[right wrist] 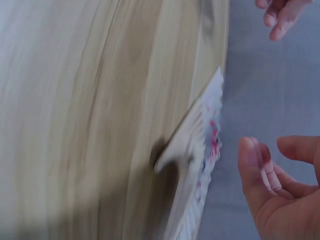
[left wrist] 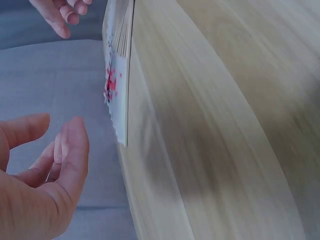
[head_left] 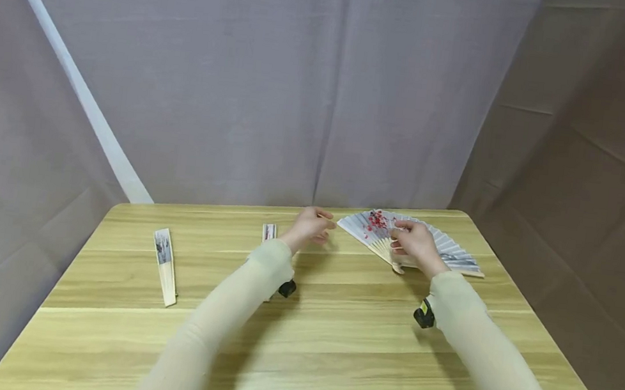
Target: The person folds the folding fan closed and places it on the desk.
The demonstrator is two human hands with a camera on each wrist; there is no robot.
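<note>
A paper fan (head_left: 429,242) lies spread open on the far right part of the wooden table (head_left: 329,351), grey with red blossoms and pale wooden ribs. My right hand (head_left: 397,240) hovers over its ribs near the pivot. In the right wrist view that hand (right wrist: 267,147) is relaxed, holds nothing and stays clear of the fan (right wrist: 200,145). My left hand (head_left: 326,229) is just left of the fan's edge. Its fingers (left wrist: 75,145) are loosely spread and empty, a short way from the fan (left wrist: 117,85).
A folded fan (head_left: 165,265) lies at the left of the table. Another folded fan (head_left: 269,232) lies behind my left forearm. Grey cloth hangs behind the table and brown cloth to the right. A black wrist camera (head_left: 424,314) sits under my right sleeve.
</note>
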